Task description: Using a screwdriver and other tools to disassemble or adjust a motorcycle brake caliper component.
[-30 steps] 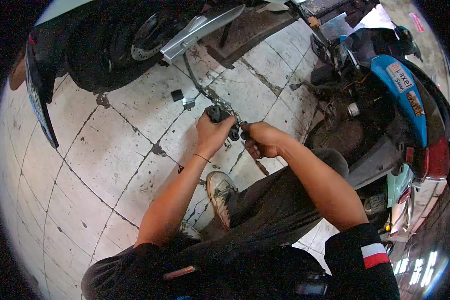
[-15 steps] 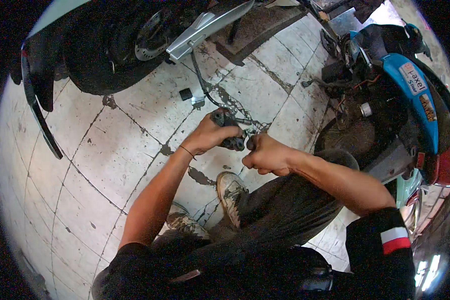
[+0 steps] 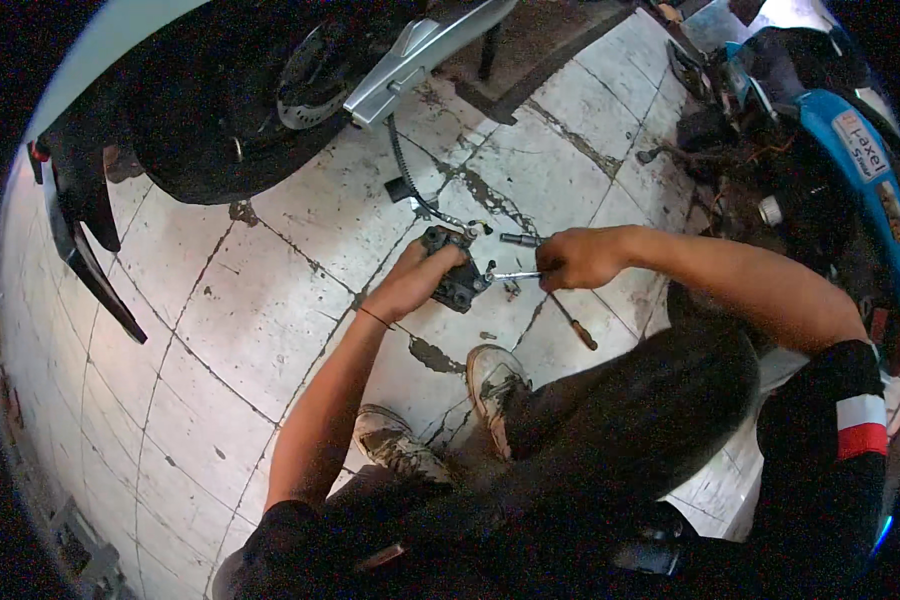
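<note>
My left hand [image 3: 419, 275] grips a dark metal brake caliper [image 3: 451, 296], thumb across its upper face. My right hand [image 3: 577, 258] is closed on a silver wrench [image 3: 515, 276], whose head meets a small fitting at the caliper's right side. A black braided hose [image 3: 409, 178] runs from beside the caliper toward the vehicle above. A metal cylindrical tool [image 3: 519, 239] lies just above the wrench, its right part behind my fingers. A screwdriver with an orange-brown handle [image 3: 582, 334] lies on the tiles below my right hand.
A black vehicle wheel [image 3: 200, 110] with a silver arm [image 3: 407, 62] fills the upper left. A partly dismantled blue scooter [image 3: 840, 150] stands close on the right. My shoes [image 3: 495, 385] rest on the tiled floor [image 3: 220, 350]. A small dark block [image 3: 398, 190] lies near the hose.
My right hand has moved up and right from the caliper, and the silver wrench now shows between hand and caliper. My left hand still holds the caliper, which sits slightly lower in view.
</note>
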Tool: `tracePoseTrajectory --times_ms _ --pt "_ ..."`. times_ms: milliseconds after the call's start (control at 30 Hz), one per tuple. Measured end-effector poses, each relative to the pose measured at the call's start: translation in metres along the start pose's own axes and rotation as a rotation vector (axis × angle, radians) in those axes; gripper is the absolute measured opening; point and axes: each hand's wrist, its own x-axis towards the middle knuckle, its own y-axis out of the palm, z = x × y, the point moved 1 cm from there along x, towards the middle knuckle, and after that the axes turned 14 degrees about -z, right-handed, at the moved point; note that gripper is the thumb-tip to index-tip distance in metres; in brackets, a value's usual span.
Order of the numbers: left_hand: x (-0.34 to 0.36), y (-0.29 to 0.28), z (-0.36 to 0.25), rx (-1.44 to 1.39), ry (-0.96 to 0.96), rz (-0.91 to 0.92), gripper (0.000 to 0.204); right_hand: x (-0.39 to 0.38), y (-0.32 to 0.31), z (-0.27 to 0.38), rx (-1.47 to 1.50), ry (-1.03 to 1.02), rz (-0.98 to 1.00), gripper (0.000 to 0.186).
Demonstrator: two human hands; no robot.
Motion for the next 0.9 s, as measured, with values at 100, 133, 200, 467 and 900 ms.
tracePoseTrajectory --times_ms 100,133,200,467,900 --pt "-0.002 -0.002 -0.001 0.194 0.147 -0.135 0.047 0.014 0.014 -0.018 -0.120 -0.124 -0.047 0.028" --pt "-0.005 -0.005 -0.004 0.266 0.124 -0.191 0.053 0.020 0.023 -0.021 -0.140 -0.158 -0.221 0.026" --pt "-0.007 -0.012 -0.004 0.387 0.110 -0.215 0.049 0.031 0.041 -0.022 -0.117 -0.256 -0.493 0.019" --pt "-0.012 -0.028 -0.014 0.621 0.084 -0.289 0.060 0.050 0.083 -0.022 0.058 -0.299 -0.685 0.022" --pt "-0.007 0.010 -0.025 0.253 -0.208 -0.249 0.048 0.020 0.156 -0.071 0.536 0.143 -1.187 0.062"
